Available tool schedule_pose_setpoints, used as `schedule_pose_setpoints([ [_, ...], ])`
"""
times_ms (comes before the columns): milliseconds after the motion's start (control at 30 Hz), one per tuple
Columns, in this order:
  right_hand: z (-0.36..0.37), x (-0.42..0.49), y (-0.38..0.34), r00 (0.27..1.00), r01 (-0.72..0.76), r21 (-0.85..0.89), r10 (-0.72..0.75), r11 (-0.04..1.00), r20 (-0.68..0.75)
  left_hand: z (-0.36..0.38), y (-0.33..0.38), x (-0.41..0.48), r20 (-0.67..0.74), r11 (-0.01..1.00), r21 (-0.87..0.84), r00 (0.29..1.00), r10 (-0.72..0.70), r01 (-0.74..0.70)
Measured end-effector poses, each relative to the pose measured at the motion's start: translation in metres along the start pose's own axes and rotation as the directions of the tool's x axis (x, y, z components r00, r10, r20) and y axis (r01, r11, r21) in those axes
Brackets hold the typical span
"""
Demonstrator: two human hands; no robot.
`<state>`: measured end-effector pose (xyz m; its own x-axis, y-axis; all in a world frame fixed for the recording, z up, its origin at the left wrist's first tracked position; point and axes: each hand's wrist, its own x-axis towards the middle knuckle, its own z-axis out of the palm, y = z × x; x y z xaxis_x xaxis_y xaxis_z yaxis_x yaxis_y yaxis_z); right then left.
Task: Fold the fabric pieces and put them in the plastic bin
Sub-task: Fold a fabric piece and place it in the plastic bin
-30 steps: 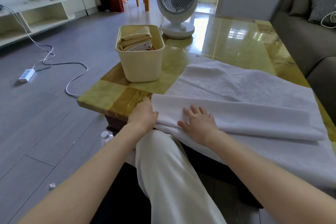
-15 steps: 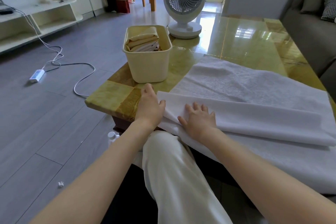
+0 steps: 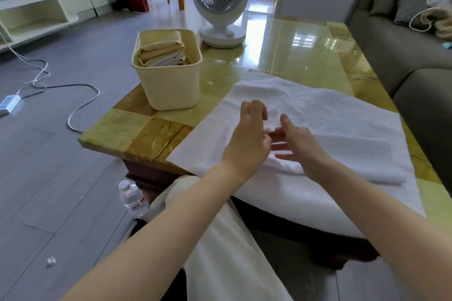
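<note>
- Both hands have been lifted off the white towel (image 3: 318, 115), where they were pressed flat a moment earlier. They are now held just above it, close together.
- The left hand (image 3: 247, 139) is seen from the back. Its grip is loose, the fingers are gently curled, and nothing is held.
- The right hand (image 3: 297, 145) is held with its fingers straight and pointed toward the left hand. Nothing is gripped. Whether the two hands touch cannot be told.
- The towel is spread across the glossy bench (image 3: 293, 51), with a folded band laid along its near part. Its near edge is hung over the bench front.
- The plastic bin (image 3: 171, 85) is stood on the bench, left of the towel and apart from it.
- Folded fabric pieces (image 3: 159, 52), cream and white, are stacked inside the bin.
- A white fan (image 3: 220, 0) is placed behind the bin.
- A water bottle (image 3: 132, 199) is stood on the floor by the bench corner.
</note>
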<state>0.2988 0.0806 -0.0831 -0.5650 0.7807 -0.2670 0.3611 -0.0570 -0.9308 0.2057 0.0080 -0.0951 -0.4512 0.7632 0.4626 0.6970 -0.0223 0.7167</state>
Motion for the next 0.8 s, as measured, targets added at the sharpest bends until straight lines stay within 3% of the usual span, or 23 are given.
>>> schedule_pose_setpoints([
  [100, -0.015, 0.000, 0.008, 0.996, -0.088, 0.007, 0.088, 0.996, 0.029, 0.021, 0.005, -0.004, 0.117, 1.000, 0.005, 0.993, 0.011, -0.012],
  [233, -0.021, 0.007, 0.017, 0.995, -0.085, -0.027, 0.086, 0.996, 0.056, 0.028, 0.000, -0.011, 0.196, 0.997, 0.071, 0.980, 0.023, -0.038],
  [333, -0.019, 0.015, 0.016, 0.993, -0.113, -0.022, 0.113, 0.993, 0.029, 0.022, -0.012, -0.012, 0.162, 0.931, 0.363, 0.986, -0.031, -0.031],
  [433, -0.017, 0.021, 0.008, 0.993, -0.111, -0.035, 0.113, 0.993, 0.030, 0.010, -0.025, -0.011, 0.050, 0.844, 0.518, 0.981, -0.190, 0.137],
  [500, -0.018, 0.022, 0.002, 0.995, -0.094, -0.026, 0.095, 0.995, 0.020, 0.005, -0.030, -0.010, 0.046, 0.826, 0.507, 0.949, -0.310, 0.245],
  [633, -0.024, 0.022, -0.002, 0.996, -0.088, -0.004, 0.088, 0.996, -0.028, 0.004, -0.032, -0.010, 0.108, 0.863, 0.280, 0.879, -0.464, 0.421],
  [700, -0.028, 0.022, 0.002, 0.993, -0.106, -0.004, 0.106, 0.994, -0.052, 0.003, -0.034, -0.012, 0.119, 0.877, 0.310, 0.900, -0.419, 0.367],
  [800, -0.032, 0.020, 0.014, 0.981, -0.193, -0.055, 0.192, 0.980, -0.038, -0.001, -0.041, -0.014, 0.196, 0.876, 0.459, 0.944, -0.267, 0.152],
])
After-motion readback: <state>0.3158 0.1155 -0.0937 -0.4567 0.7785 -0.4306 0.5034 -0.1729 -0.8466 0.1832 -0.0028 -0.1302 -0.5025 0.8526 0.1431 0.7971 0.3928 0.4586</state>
